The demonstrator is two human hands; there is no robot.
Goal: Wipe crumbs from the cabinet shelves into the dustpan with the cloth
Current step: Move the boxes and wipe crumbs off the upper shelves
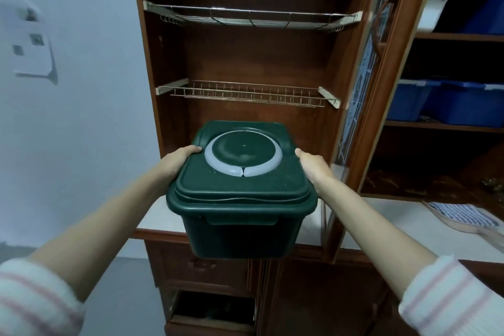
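Note:
I hold a dark green lidded plastic container (241, 194) with a grey ring handle on its lid, in the air in front of the open wooden cabinet (272, 63). My left hand (178, 159) grips its left side and my right hand (313, 165) grips its right side, thumbs over the lid's edge. A striped blue-and-white cloth (461, 214) lies on the white counter (381, 229) at the right, partly over a pale object that may be the dustpan. The left bay has two wire racks (245, 18).
An open cabinet door (365, 90) with patterned glass stands between the two bays. Blue plastic bins (447, 102) sit on the right bay's shelves. Below the counter are drawers, one open (212, 308). A pale wall with a switch plate is at the left.

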